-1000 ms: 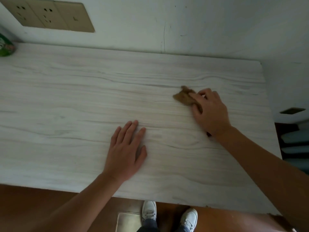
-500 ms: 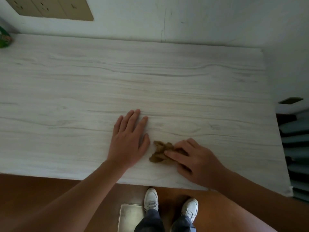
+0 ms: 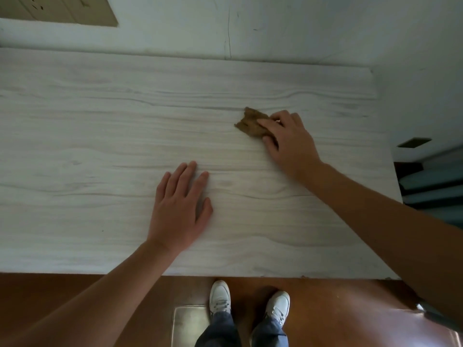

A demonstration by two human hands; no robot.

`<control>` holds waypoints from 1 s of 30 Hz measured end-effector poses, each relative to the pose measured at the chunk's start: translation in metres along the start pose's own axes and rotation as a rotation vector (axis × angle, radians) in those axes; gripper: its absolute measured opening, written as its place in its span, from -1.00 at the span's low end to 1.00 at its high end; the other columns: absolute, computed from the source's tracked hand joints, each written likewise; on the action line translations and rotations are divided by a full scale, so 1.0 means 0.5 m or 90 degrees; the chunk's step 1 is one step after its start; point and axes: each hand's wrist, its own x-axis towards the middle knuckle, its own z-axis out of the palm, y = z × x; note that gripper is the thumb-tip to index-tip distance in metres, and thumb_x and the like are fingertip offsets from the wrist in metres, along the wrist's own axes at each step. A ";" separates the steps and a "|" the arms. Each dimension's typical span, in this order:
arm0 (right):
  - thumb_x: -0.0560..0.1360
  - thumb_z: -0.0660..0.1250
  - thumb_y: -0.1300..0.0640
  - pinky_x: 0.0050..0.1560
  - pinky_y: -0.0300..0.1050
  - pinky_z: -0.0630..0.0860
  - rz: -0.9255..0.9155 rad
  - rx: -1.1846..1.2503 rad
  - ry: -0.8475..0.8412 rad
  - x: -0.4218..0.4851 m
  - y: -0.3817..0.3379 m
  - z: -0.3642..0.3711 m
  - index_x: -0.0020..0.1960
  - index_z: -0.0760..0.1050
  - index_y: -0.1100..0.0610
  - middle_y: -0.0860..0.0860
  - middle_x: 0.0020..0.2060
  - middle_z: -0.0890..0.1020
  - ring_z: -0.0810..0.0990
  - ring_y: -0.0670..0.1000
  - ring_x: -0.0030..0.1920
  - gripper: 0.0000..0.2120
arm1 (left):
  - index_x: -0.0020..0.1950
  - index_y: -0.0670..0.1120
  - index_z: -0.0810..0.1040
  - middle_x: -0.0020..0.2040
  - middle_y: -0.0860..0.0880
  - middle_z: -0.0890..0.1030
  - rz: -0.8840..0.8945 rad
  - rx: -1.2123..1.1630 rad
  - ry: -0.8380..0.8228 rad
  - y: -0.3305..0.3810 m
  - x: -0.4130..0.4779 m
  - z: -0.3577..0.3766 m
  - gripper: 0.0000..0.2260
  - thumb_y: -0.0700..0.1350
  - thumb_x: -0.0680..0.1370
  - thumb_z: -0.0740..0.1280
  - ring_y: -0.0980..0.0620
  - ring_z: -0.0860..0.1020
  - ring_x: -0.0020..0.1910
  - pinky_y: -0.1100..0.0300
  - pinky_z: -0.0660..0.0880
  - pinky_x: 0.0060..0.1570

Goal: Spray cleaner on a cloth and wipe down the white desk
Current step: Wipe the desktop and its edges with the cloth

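Head view. We look down on a white, wood-grained counter (image 3: 100,146) whose far edge meets a pale wall (image 3: 300,26). The left hand (image 3: 179,209) lies palm-down on the counter a little left of centre, its fingers (image 3: 186,176) straight, slightly spread and holding nothing. The right hand (image 3: 292,144) reaches further across, to the right of centre and nearer the wall, where it grips a crumpled brown cloth (image 3: 250,122). Here the index finger (image 3: 265,122) lies over the top of the cloth, the thumb (image 3: 269,142) closes against its near side, and the other fingers curl behind it. The cloth is pressed against the counter surface, its free end sticking out to the left of the hand, and it sits well apart from the left hand. On the wall we note a thin vertical crack (image 3: 228,33) and, at upper left, part of a beige socket panel (image 3: 62,8). Below the near edge of the counter we see a reddish-brown floor (image 3: 75,296), two white shoes (image 3: 220,298) with blue trouser legs (image 3: 218,331) above them, and a dull metal plate (image 3: 188,324) set in the floor just left of the shoes. To the right of the counter we see dark teal forms (image 3: 436,181), too dim to identify.
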 end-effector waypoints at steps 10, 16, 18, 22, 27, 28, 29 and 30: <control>0.56 0.32 0.13 -0.02 -0.05 0.53 -0.323 0.045 -0.106 -0.036 0.005 0.011 0.30 0.58 0.08 0.11 0.14 0.58 0.54 0.16 0.09 -0.68 | 0.55 -0.08 0.41 0.60 -0.17 0.32 0.006 -0.002 0.004 0.001 0.003 -0.003 -0.48 0.10 0.64 0.13 -0.17 0.24 0.62 -0.18 0.18 0.57; 0.58 0.27 0.06 -0.05 0.07 0.57 0.053 0.002 0.022 0.040 0.109 0.002 0.35 0.51 0.01 0.04 0.15 0.49 0.43 0.09 0.15 -0.66 | 0.55 -0.08 0.42 0.61 -0.16 0.31 -0.004 -0.013 -0.009 0.005 0.003 -0.008 -0.48 0.10 0.63 0.12 -0.16 0.22 0.62 -0.17 0.16 0.58; 0.56 0.26 0.06 -0.05 0.03 0.56 0.068 0.007 0.028 0.016 0.090 0.006 0.33 0.52 0.00 0.03 0.15 0.48 0.42 0.09 0.15 -0.66 | 0.55 -0.08 0.42 0.61 -0.16 0.31 -0.005 -0.011 -0.017 0.007 0.004 -0.011 -0.47 0.11 0.63 0.12 -0.15 0.22 0.63 -0.17 0.16 0.58; 0.51 0.32 0.10 -0.03 -0.04 0.55 -0.046 0.054 -0.001 -0.107 0.035 -0.003 0.28 0.58 0.04 0.05 0.12 0.54 0.47 0.12 0.09 -0.66 | 0.56 -0.06 0.41 0.62 -0.14 0.31 -0.015 -0.012 -0.030 0.012 0.004 -0.017 -0.46 0.12 0.62 0.11 -0.15 0.21 0.63 -0.15 0.14 0.59; 0.56 0.32 0.15 0.01 -0.10 0.50 -0.221 0.156 -0.063 -0.303 0.002 -0.024 0.27 0.60 0.05 0.07 0.12 0.56 0.49 0.10 0.06 -0.70 | 0.53 -0.09 0.45 0.59 -0.16 0.36 -0.017 -0.012 -0.004 0.019 -0.001 -0.017 -0.45 0.10 0.59 0.13 -0.18 0.28 0.59 -0.15 0.18 0.56; 0.58 0.31 0.15 0.02 -0.09 0.50 -0.251 0.165 -0.081 -0.332 0.001 -0.030 0.28 0.60 0.06 0.08 0.12 0.57 0.50 0.10 0.07 -0.71 | 0.53 -0.10 0.45 0.59 -0.17 0.35 -0.018 -0.010 -0.008 0.021 -0.002 -0.019 -0.45 0.10 0.59 0.13 -0.19 0.28 0.59 -0.15 0.19 0.56; 0.60 0.31 0.15 0.03 -0.08 0.50 -0.277 0.167 -0.096 -0.355 0.003 -0.036 0.29 0.60 0.07 0.09 0.12 0.58 0.51 0.10 0.07 -0.71 | 0.53 -0.11 0.44 0.59 -0.18 0.35 -0.019 -0.009 -0.014 0.025 -0.002 -0.023 -0.44 0.10 0.60 0.12 -0.20 0.28 0.59 -0.16 0.19 0.55; 0.60 0.31 0.16 0.04 -0.06 0.51 -0.299 0.165 -0.106 -0.369 0.007 -0.044 0.30 0.59 0.09 0.10 0.12 0.59 0.52 0.10 0.08 -0.71 | 0.53 -0.12 0.44 0.59 -0.19 0.35 -0.020 -0.006 -0.019 0.031 -0.002 -0.027 -0.44 0.10 0.60 0.11 -0.21 0.28 0.59 -0.17 0.20 0.55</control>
